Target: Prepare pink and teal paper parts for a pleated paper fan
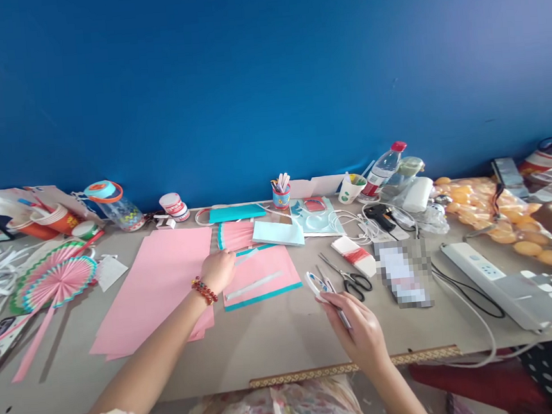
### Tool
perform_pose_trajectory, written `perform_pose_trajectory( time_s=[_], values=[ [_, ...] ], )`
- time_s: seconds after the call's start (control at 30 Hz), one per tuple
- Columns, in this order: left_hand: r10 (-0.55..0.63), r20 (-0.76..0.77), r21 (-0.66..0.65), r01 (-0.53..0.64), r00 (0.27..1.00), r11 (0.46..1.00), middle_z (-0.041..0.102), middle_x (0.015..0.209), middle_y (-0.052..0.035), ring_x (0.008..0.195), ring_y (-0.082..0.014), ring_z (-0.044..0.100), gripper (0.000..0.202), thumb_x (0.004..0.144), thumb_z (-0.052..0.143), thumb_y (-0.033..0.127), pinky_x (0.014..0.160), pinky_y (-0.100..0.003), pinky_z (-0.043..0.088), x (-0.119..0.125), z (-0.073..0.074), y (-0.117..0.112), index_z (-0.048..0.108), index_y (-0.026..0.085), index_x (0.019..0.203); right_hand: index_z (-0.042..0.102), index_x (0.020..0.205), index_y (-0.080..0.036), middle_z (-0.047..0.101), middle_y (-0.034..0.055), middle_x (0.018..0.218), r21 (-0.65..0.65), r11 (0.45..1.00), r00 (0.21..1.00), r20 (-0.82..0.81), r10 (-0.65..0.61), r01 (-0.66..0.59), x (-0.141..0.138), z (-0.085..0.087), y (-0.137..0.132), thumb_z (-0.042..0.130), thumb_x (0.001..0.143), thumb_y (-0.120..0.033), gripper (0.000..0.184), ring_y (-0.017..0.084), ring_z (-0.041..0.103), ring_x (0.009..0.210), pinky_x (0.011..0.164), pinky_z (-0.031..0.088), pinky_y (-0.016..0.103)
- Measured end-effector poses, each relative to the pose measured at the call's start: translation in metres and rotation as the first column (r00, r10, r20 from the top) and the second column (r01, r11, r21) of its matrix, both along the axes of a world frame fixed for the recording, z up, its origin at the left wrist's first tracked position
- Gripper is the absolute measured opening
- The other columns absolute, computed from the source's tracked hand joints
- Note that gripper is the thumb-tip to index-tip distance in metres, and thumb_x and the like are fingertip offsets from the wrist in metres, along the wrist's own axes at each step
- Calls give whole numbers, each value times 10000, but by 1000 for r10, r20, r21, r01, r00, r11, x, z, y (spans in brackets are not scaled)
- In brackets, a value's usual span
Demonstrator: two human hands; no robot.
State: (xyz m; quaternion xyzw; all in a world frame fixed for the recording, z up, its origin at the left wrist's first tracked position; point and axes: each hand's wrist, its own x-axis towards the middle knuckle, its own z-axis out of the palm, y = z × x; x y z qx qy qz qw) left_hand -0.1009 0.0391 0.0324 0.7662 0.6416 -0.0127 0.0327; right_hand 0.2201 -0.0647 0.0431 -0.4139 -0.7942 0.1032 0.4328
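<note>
A pink sheet [263, 280] with blue-green edges lies before me, with a whitish strip of tape [254, 287] across its middle. My left hand [218, 273], wearing a bead bracelet, is at the sheet's upper left; its closed fingers meet the end of a second strip of tape [247, 256]. My right hand [358, 325] is closed around a white roll of tape [315, 283], to the right of the sheet. A slim, pen-like thing [344, 319] also shows in this hand, partly hidden by the fingers. Black-handled scissors [349, 280] lie just beyond the right hand.
Large pink sheets [152, 288] lie at left, beside a folded paper fan [60, 277]. Behind are a light blue paper pad [278, 232], a cup of pens [281, 197] and a bottle [382, 172]. A glue gun [379, 217], phone [405, 276] and power strip [490, 278] with cables are at right.
</note>
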Motion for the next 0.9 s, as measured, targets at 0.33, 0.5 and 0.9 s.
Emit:
perform_pose_trajectory(
  time_s=[0.33,0.5,0.9],
  values=[
    [-4,-60,-10,4,998,1000,703,985,-162,980,-294,678,194,822,553,81,797,-357,521,17,6,-1,686,122,958,593,1142,-227,722,68,950,-7,1000,1000,-2,-6,6,2,-2,-3,546,926,-93,258,184,688,844,738,546,291],
    [-4,-52,-15,4,999,1000,705,962,-171,958,-291,688,233,836,498,23,779,-362,531,15,6,2,673,111,961,601,1134,-228,720,70,929,-2,1000,1000,5,-22,22,4,-1,-4,538,934,-111,240,188,689,820,723,548,293],
    [-16,35,-4,16,999,1000,693,959,-129,927,-260,674,211,853,475,37,771,-325,502,8,12,-3,630,139,953,600,1138,-227,729,71,935,15,1000,1000,-9,-13,13,5,1,-7,541,933,-108,245,184,691,817,712,554,291]
  ],
)
